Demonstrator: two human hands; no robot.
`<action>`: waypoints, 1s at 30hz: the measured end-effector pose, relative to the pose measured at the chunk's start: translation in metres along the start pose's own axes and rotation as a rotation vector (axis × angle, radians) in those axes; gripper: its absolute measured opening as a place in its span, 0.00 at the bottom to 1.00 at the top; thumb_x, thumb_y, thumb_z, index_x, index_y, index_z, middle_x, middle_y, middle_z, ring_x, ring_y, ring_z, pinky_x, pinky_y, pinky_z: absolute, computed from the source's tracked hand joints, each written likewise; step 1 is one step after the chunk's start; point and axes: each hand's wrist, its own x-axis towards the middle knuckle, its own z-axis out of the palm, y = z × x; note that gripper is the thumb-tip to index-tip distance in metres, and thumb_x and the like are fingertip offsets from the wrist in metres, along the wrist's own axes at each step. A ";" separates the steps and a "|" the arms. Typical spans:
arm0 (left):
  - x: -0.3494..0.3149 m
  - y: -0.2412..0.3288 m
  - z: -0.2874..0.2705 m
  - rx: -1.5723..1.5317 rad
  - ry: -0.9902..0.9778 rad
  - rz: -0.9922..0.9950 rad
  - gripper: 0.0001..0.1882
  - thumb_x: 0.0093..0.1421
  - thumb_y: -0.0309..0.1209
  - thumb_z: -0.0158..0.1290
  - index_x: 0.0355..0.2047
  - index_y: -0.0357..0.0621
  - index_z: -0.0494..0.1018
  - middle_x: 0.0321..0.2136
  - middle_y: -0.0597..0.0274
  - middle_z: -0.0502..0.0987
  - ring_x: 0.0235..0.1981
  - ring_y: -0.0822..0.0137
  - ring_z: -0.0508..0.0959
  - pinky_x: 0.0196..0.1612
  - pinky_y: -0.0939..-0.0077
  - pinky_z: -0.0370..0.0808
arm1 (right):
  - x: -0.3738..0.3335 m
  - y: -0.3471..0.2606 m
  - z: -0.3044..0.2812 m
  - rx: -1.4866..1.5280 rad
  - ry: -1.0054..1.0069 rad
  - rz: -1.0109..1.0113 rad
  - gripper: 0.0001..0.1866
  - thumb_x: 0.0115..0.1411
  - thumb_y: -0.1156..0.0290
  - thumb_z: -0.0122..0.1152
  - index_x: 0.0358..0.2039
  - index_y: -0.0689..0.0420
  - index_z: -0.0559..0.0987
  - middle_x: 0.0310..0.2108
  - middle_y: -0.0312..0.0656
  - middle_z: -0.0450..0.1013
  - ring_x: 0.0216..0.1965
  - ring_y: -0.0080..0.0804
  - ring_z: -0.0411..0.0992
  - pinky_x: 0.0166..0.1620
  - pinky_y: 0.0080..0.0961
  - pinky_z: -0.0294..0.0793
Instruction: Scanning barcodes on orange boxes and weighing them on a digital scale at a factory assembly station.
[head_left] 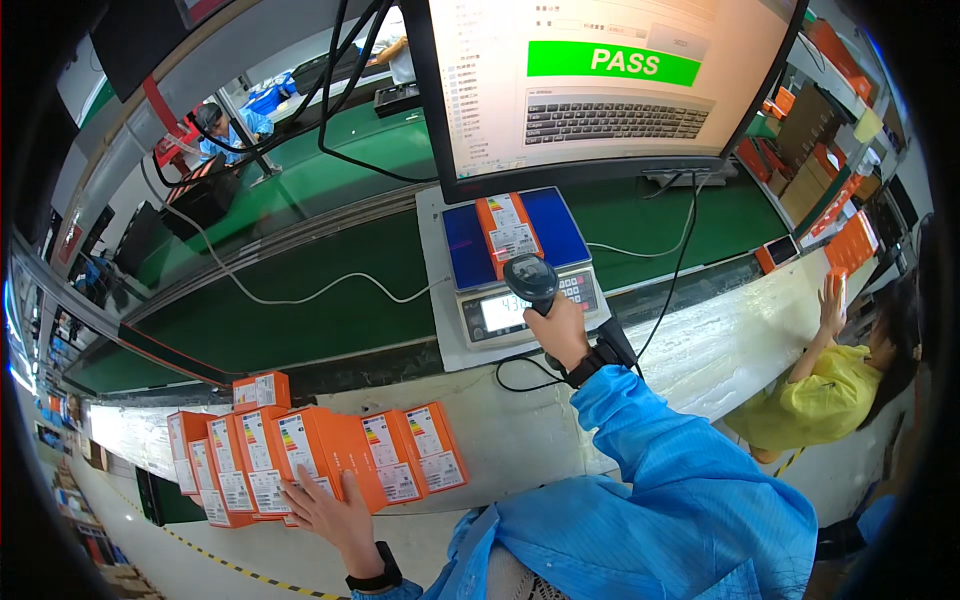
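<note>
My right hand [561,332] is wrapped round the handle of a black barcode scanner [531,276]. The scanner's head hangs over the front of a digital scale [562,210] with a blue platform. On that platform lies an orange box [505,228] with a white label facing up; the scanner covers a small bit of its near end. At the lower left, my left hand [335,508] rests with spread fingers against one of several orange labelled boxes [330,440] lined up along the bench. Part of that box's front is hidden behind the fingers.
A monitor [620,165] with a green banner stands behind the scale. Black cables [330,100] hang at upper left, and a white cable [300,300] crosses the green conveyor [240,345]. At right, a co-worker in yellow [815,395] holds an orange box. Another person [225,130] sits far left.
</note>
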 end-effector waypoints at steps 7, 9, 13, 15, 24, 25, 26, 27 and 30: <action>0.001 0.002 -0.001 0.007 -0.021 -0.019 0.39 0.59 0.52 0.50 0.64 0.47 0.51 0.65 0.42 0.47 0.67 0.43 0.46 0.62 0.38 0.46 | 0.002 -0.001 0.001 0.032 -0.012 0.024 0.19 0.46 0.63 0.61 0.34 0.66 0.77 0.28 0.59 0.75 0.35 0.57 0.74 0.40 0.43 0.73; 0.000 0.001 0.000 0.008 -0.016 -0.018 0.39 0.59 0.52 0.50 0.64 0.47 0.51 0.65 0.42 0.47 0.67 0.43 0.45 0.62 0.38 0.46 | 0.003 -0.004 0.001 0.033 -0.018 0.015 0.18 0.46 0.63 0.61 0.33 0.66 0.77 0.28 0.59 0.75 0.35 0.57 0.74 0.40 0.43 0.73; -0.001 0.001 0.000 -0.003 -0.009 -0.009 0.39 0.59 0.52 0.50 0.64 0.47 0.51 0.65 0.41 0.46 0.67 0.42 0.45 0.62 0.37 0.45 | 0.004 -0.009 0.000 0.030 -0.023 0.023 0.18 0.46 0.64 0.61 0.32 0.66 0.77 0.28 0.58 0.76 0.35 0.57 0.74 0.40 0.44 0.73; -0.001 0.001 -0.001 -0.003 -0.006 -0.005 0.39 0.59 0.52 0.50 0.64 0.47 0.51 0.65 0.41 0.46 0.67 0.42 0.45 0.62 0.37 0.44 | 0.004 -0.008 0.001 0.025 -0.002 0.017 0.17 0.46 0.64 0.61 0.32 0.66 0.77 0.28 0.58 0.76 0.34 0.57 0.74 0.40 0.44 0.73; 0.002 -0.001 0.002 0.003 -0.007 -0.010 0.39 0.59 0.54 0.48 0.64 0.48 0.51 0.65 0.41 0.46 0.67 0.42 0.45 0.62 0.38 0.45 | 0.004 -0.007 0.008 0.039 0.025 0.009 0.16 0.46 0.65 0.61 0.32 0.64 0.77 0.28 0.57 0.76 0.34 0.56 0.75 0.39 0.42 0.74; 0.002 -0.001 0.003 0.008 0.000 -0.006 0.39 0.59 0.54 0.48 0.64 0.48 0.51 0.65 0.41 0.47 0.67 0.42 0.46 0.62 0.38 0.44 | 0.004 -0.007 0.009 0.040 0.027 0.011 0.16 0.46 0.65 0.61 0.32 0.64 0.77 0.28 0.57 0.76 0.34 0.56 0.75 0.39 0.42 0.74; 0.002 -0.001 0.003 0.014 0.007 -0.001 0.39 0.59 0.54 0.48 0.65 0.48 0.51 0.65 0.41 0.47 0.67 0.42 0.46 0.63 0.38 0.44 | 0.004 -0.006 0.009 0.043 0.035 0.005 0.16 0.46 0.65 0.61 0.32 0.64 0.77 0.28 0.57 0.76 0.34 0.56 0.75 0.39 0.42 0.74; 0.002 0.000 0.002 0.015 0.008 0.005 0.39 0.59 0.54 0.48 0.65 0.48 0.51 0.65 0.41 0.47 0.67 0.42 0.46 0.63 0.38 0.44 | 0.004 -0.006 0.009 0.046 0.044 -0.001 0.16 0.46 0.65 0.62 0.32 0.64 0.77 0.28 0.57 0.76 0.34 0.56 0.75 0.39 0.42 0.74; 0.005 0.008 -0.004 -0.014 0.016 0.014 0.39 0.59 0.52 0.49 0.64 0.47 0.52 0.65 0.41 0.47 0.66 0.41 0.46 0.62 0.37 0.44 | 0.004 -0.005 0.003 0.085 0.065 -0.004 0.17 0.46 0.64 0.62 0.33 0.64 0.77 0.27 0.57 0.75 0.34 0.56 0.74 0.38 0.43 0.74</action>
